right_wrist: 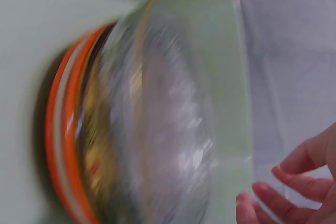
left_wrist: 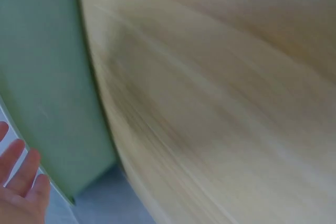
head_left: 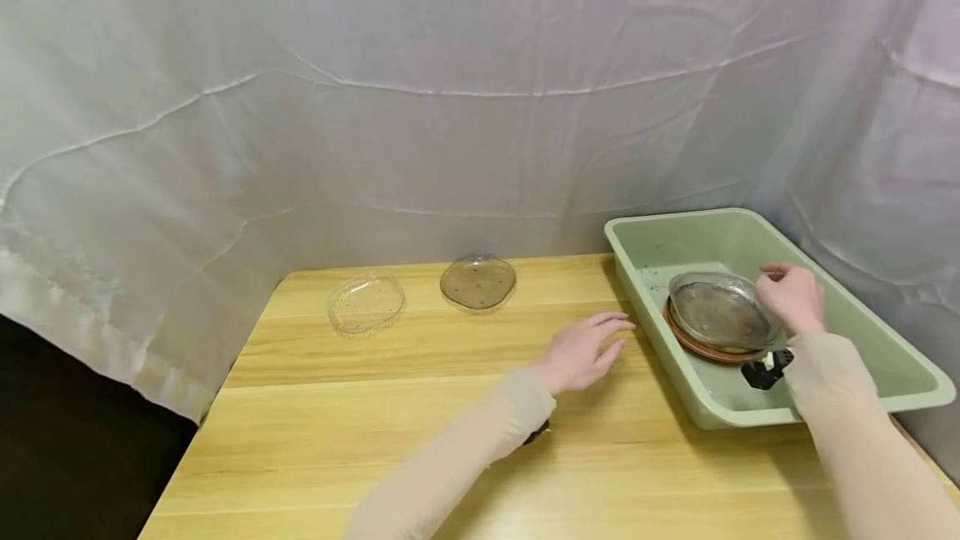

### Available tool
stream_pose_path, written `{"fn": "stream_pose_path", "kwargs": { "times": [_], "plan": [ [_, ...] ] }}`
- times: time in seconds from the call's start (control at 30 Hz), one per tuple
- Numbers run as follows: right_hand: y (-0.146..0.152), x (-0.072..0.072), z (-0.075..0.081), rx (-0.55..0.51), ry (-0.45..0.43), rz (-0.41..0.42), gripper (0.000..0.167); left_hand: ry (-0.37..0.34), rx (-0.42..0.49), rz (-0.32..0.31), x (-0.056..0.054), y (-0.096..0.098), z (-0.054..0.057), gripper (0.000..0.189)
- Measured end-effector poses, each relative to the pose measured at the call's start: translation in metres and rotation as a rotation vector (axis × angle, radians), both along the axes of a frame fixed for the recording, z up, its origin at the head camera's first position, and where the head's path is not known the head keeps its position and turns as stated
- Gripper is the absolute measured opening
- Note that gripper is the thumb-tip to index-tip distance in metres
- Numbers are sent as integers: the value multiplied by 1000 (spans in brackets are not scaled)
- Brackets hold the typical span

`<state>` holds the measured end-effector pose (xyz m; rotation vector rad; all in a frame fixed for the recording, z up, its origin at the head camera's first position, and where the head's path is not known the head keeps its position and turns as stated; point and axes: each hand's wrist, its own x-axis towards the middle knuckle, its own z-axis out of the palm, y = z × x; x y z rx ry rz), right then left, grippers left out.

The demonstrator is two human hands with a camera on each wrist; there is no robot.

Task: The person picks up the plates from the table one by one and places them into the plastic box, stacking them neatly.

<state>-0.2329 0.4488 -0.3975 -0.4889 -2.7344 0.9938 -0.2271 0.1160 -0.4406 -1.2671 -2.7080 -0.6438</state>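
Observation:
A stack of plates lies inside the green basin (head_left: 885, 373). On top is a clear glass dish (head_left: 723, 312), with an orange-brown plate (head_left: 705, 348) under it; the right wrist view shows orange and white rims below the glass. Beside the stack's right edge is my right hand (head_left: 795, 297), fingers loosely bent and holding nothing; in the right wrist view a gap separates the fingertips (right_wrist: 260, 187) from the glass. My left hand (head_left: 581, 354) hovers over the table just left of the basin, its fingers loosely extended and holding nothing.
Toward the back of the wooden table (head_left: 337, 432) lie a clear glass plate (head_left: 366, 304) and a darker-tinted glass plate (head_left: 477, 282). Grey curtains (head_left: 465, 140) hang behind and at the sides. Dark specks (head_left: 651, 272) dot the basin's inside.

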Motion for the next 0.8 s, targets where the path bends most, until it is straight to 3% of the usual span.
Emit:
{"fn": "stream_pose_path", "kwargs": {
  "times": [0.1,0.23,0.37,0.47,0.63,0.8],
  "plan": [
    [-14,0,10,-73,93,19,46,17,-5,53,-9,-18,-6,39],
    [-40,3,31,-284,211,88,22,18,-16,121,-23,-43,-9,39],
    [-70,10,52,-454,286,186,22,-22,-22,212,-35,-69,-9,37],
    [-93,17,60,-522,331,264,24,-46,-30,279,-43,-86,-11,36],
    [-136,27,66,-539,392,388,25,-83,-84,378,-56,-109,-13,37],
    [-181,36,65,-563,409,478,24,-127,-115,434,-66,-125,-15,39]
  ]
}}
